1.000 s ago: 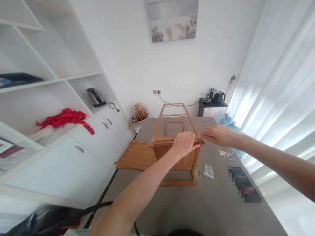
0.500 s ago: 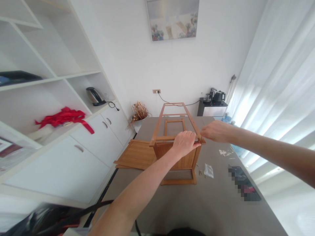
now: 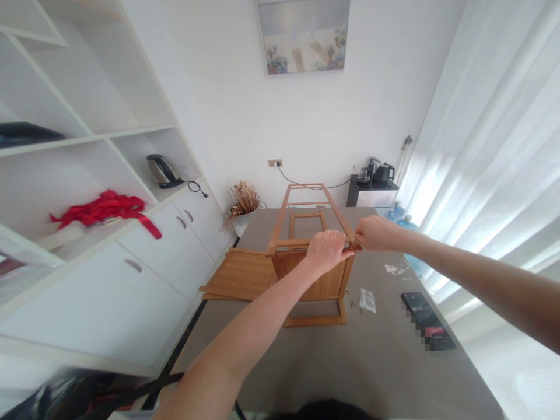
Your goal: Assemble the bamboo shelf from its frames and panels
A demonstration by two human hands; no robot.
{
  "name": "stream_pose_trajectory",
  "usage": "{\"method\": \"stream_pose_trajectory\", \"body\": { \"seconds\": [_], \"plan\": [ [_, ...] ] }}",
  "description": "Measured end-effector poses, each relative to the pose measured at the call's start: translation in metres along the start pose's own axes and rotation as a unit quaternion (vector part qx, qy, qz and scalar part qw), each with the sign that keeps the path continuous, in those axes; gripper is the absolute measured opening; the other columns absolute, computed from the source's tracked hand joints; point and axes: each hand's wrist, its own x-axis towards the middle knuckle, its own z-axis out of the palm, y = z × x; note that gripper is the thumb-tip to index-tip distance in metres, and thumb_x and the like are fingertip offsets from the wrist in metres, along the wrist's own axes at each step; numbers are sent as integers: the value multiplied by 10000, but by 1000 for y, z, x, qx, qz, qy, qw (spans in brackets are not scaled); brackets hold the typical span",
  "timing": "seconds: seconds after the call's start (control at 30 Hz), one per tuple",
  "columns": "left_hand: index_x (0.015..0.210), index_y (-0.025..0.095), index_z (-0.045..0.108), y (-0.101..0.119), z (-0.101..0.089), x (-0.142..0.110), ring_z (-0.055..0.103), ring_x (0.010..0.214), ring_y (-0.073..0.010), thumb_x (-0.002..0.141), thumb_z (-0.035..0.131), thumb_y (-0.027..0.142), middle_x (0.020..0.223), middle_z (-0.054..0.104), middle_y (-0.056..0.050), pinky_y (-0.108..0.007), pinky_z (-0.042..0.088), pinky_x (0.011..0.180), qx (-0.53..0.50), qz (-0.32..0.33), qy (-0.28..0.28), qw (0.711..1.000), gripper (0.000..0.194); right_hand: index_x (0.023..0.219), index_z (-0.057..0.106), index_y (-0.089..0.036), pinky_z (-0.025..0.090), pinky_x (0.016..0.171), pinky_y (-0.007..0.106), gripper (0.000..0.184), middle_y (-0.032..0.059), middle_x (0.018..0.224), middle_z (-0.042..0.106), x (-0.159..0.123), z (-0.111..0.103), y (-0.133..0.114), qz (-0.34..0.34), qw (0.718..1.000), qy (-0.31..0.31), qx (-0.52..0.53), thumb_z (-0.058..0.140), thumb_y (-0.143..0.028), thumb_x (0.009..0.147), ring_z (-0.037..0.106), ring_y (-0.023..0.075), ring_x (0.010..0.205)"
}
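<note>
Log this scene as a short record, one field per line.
Left grip: over the near top rail of the wooden frame, by its right corner
Right grip: fingers curled at that corner; anything held is hidden
Left of frame: wooden panels
Right of frame: small plastic bag, tiny loose pieces, phone
Surface: grey-brown table

A framed picture hangs at top centre; red ribbon and a kettle sit on white shelves at left; a curtain covers the right.
</note>
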Motion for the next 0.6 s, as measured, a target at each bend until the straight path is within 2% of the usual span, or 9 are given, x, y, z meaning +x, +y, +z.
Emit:
{"method": "stream_pose_trajectory", "body": {
  "seconds": [0.17,0.33,0.47,0.6],
  "plan": [
    [898,155,535,1,0,-2,594,826,-236,854,464,549,848,611,-73,-327,406,643,5,3,4,1000,403,519,622,-130,441,520,281,209,79,548,626,10,1,-5,77,991,-61,91,529,-164,703,564,153,452],
    [889,155,534,0,-1,-3,597,819,-237,858,471,532,860,614,-80,-327,408,645,-4,6,0,1000,384,533,612,-132,388,456,241,185,38,502,566,10,-2,3,105,972,-83,195,558,-171,706,468,101,421],
    [895,152,528,-1,-3,-3,596,825,-235,858,473,530,869,616,-81,-324,412,653,-12,5,-1,1000,384,789,673,-147,340,442,219,214,39,652,600,4,7,24,107,956,-18,272,497,-268,782,460,96,492],
    [910,155,520,-1,-4,1,595,830,-238,860,461,534,887,618,-85,-335,420,668,-19,-3,-14,1000,387,1014,667,-174,328,455,202,317,13,698,591,-1,46,42,68,933,13,353,537,-278,744,450,92,545]
  ]
}}
